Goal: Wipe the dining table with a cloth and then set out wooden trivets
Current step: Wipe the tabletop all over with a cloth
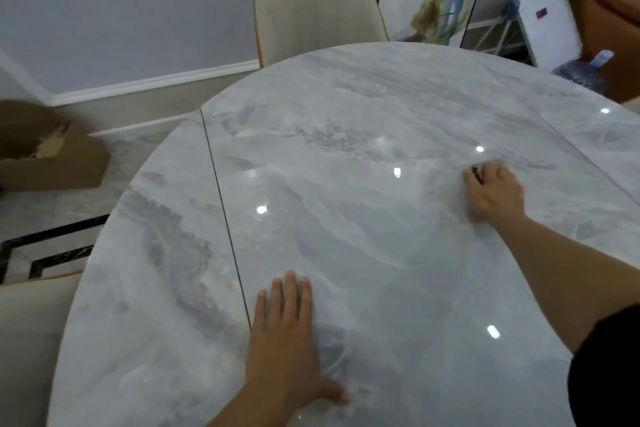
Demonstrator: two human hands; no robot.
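Note:
The round dining table (346,156) has a glossy grey-white marble top with a thin seam running down its left part. My left hand (287,336) lies flat on the top near the front edge, fingers straight and spread. My right hand (495,191) reaches out to the right of centre and holds a small cloth (477,171) against the top. Only a dark scrap and a pale blurred edge of the cloth show past my fingers. No wooden trivets are in view.
A cream chair (318,17) stands at the table's far side, and another chair back (27,340) is at the near left. A cardboard box (52,152) sits on the floor to the left. A framed picture (429,15) and a water bottle (585,69) stand by the far wall.

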